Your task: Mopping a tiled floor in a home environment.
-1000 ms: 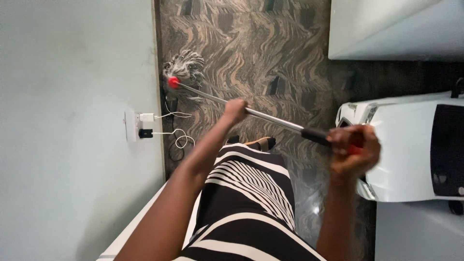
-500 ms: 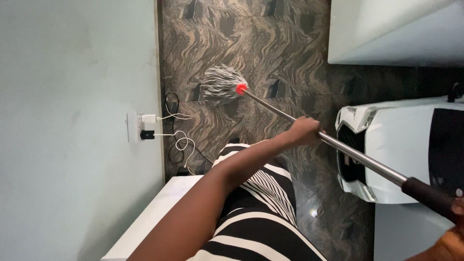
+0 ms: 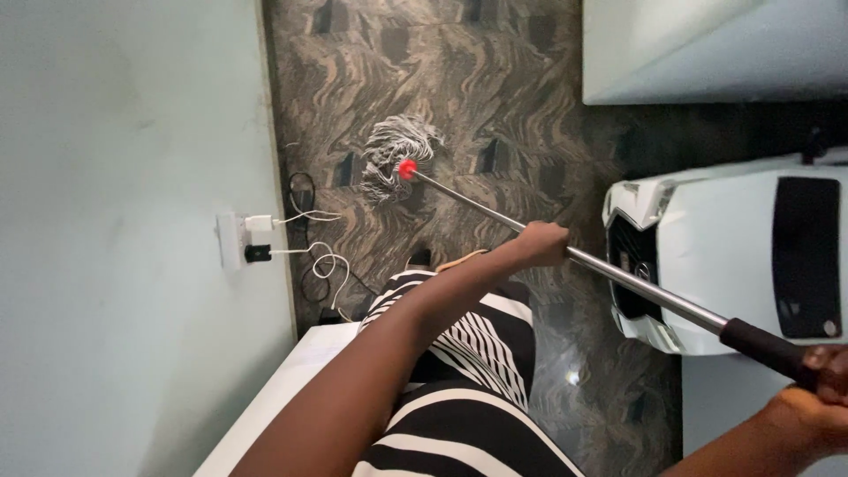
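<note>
At the floor's left edge, by the wall, cables [image 3: 314, 256] trail from a socket [image 3: 231, 240]. The grey string mop head [image 3: 395, 163] rests on the dark patterned floor [image 3: 495, 79] just right of them. The left hand [image 3: 541, 245] has its fingers closed around the metal handle [image 3: 636, 288] mid-shaft; the right hand [image 3: 826, 380] grips the black end. Steady downward pressure and strokes clear of the cables would serve best.

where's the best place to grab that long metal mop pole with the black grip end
Probably two spots, as now: the left hand wraps the bare steel mid-shaft of the long metal mop from above, and the right hand closes on the black padded end. The slanted pole leaves both clear.
</note>
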